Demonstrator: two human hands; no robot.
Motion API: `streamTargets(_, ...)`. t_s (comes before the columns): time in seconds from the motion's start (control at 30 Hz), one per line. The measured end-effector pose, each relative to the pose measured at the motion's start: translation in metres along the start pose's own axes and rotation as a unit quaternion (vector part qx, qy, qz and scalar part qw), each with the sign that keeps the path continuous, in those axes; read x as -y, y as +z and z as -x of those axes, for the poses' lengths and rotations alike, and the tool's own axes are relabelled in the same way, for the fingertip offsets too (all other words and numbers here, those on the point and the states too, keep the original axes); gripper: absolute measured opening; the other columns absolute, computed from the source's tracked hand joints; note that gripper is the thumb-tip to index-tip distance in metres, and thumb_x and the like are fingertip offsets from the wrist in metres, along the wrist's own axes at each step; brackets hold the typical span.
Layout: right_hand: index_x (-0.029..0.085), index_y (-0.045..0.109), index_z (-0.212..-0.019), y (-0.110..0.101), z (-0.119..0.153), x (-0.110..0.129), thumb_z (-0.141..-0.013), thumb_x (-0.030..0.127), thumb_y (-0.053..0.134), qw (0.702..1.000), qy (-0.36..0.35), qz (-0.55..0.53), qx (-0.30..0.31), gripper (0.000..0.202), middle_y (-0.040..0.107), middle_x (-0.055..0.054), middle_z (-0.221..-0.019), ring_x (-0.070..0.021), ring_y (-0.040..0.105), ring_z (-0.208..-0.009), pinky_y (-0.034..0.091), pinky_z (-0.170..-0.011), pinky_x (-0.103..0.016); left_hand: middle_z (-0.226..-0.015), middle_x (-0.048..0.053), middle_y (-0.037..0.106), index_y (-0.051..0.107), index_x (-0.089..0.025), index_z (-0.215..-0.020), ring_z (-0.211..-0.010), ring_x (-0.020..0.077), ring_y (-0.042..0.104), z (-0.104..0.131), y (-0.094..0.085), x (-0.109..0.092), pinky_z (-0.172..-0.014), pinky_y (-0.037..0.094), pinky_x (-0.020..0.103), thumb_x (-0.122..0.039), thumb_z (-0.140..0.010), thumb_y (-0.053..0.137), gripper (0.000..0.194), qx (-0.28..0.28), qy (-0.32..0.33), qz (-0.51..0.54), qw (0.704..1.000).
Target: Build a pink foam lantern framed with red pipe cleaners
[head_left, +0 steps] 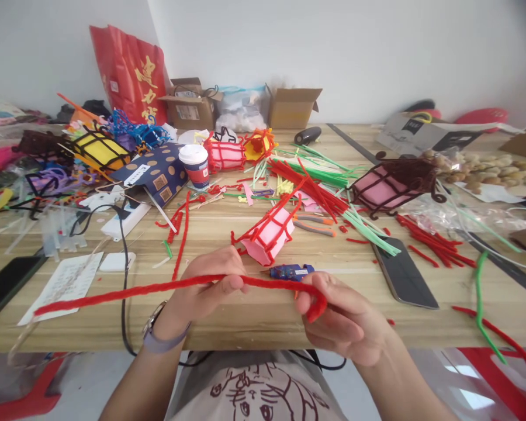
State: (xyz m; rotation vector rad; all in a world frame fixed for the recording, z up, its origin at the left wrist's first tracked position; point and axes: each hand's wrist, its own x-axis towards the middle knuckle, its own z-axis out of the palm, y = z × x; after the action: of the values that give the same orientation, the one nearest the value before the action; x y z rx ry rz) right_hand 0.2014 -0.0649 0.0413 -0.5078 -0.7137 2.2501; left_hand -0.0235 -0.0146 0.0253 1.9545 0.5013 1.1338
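A long red pipe cleaner (127, 294) stretches between my hands above the table's front edge. My left hand (213, 283) pinches it near the middle, and its free end reaches far to the left. My right hand (342, 316) grips the other end, which is bent into a small curl by the fingers. Just beyond my hands lies a blue hot glue gun (290, 272), partly hidden by my right hand. Behind it sits a pink lantern (267, 238) with a red pipe-cleaner frame.
Bundles of red pipe cleaners (311, 190) and a dark-framed pink lantern (392, 186) lie farther back. A phone (403, 272) rests at the right. At the left are a paper cup (194, 166), a power strip (125, 221) and a black cable (125, 280) hanging over the front edge.
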Motion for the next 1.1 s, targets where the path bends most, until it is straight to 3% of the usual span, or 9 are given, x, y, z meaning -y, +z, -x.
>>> streamTargets(0.2,0.014,0.077,-0.095,0.008,0.004,-0.018,-0.088,0.036,0.067,0.997,0.039,-0.065,-0.005,0.025,0.042,0.011,-0.032,-0.0007,0.018,-0.021,0.024,-0.026,-0.009,-0.066,0.005,0.063,0.071,-0.021,-0.073,-0.066,0.0177,0.057,0.003,-0.004,0.003,-0.064,0.045,0.032,-0.038,-0.094,0.054,0.032,-0.048,-0.005,-0.026,0.999)
streamTargets(0.37,0.012,0.071,-0.083,0.011,0.007,-0.023,-0.087,0.042,0.067,0.994,0.094,-0.046,-0.016,0.03,0.07,-0.002,-0.056,-0.007,0.057,-0.034,0.035,-0.027,-0.01,-0.067,0.005,0.064,0.069,-0.021,-0.074,-0.066,0.0186,0.058,0.003,-0.006,0.003,-0.065,0.046,0.034,-0.039,-0.094,0.054,0.03,-0.065,0.01,-0.028,0.997)
streamTargets(0.43,0.013,0.069,-0.078,0.013,0.006,-0.024,-0.085,0.043,0.069,0.995,0.091,-0.034,-0.021,0.031,0.073,-0.004,-0.061,-0.0087,0.062,-0.04,0.036,-0.028,-0.01,-0.068,0.005,0.064,0.069,-0.021,-0.074,-0.066,0.0183,0.057,0.002,-0.005,0.002,-0.065,0.046,0.034,-0.038,-0.094,0.054,0.03,-0.072,0.012,-0.024,0.997)
streamTargets(0.57,0.014,0.065,-0.072,0.018,0.001,-0.029,-0.081,0.043,0.074,0.995,-0.018,0.006,-0.094,0.032,0.069,-0.001,-0.054,-0.0044,0.053,-0.036,0.033,-0.033,-0.01,-0.064,0.004,0.061,0.066,-0.02,-0.068,-0.065,0.0175,0.055,0.002,0.002,0.002,-0.064,0.043,0.033,-0.037,-0.095,0.052,0.035,-0.105,-0.021,-0.007,0.994)
streamTargets(0.77,0.017,0.064,-0.07,0.023,-0.002,-0.042,-0.083,0.048,0.072,0.96,-0.198,0.107,-0.169,0.034,0.063,0.0,-0.051,-0.0057,0.048,-0.041,0.035,-0.042,-0.016,-0.06,0.002,0.059,0.066,-0.02,-0.063,-0.062,0.0162,0.053,0.006,0.018,0.012,-0.064,0.041,0.033,-0.039,-0.095,0.053,0.039,-0.14,-0.07,0.114,0.981)
streamTargets(0.9,0.018,0.065,-0.071,0.018,-0.002,-0.049,-0.086,0.05,0.067,0.938,-0.239,0.16,-0.196,0.035,0.058,0.001,-0.047,-0.0076,0.044,-0.04,0.035,-0.042,-0.019,-0.054,0.001,0.057,0.067,-0.02,-0.062,-0.057,0.0154,0.053,0.006,0.023,0.013,-0.062,0.041,0.032,-0.041,-0.093,0.056,0.039,-0.147,-0.086,0.172,0.97)
streamTargets(1.1,0.019,0.067,-0.072,0.015,0.002,-0.052,-0.088,0.047,0.065,0.929,-0.262,0.188,-0.184,0.032,0.058,0.001,-0.05,-0.007,0.042,-0.039,0.036,-0.042,-0.019,-0.049,0.002,0.056,0.067,-0.022,-0.055,-0.059,0.0172,0.048,0.004,0.025,0.003,-0.061,0.038,0.033,-0.045,-0.09,0.058,0.043,-0.148,-0.118,0.183,0.965)
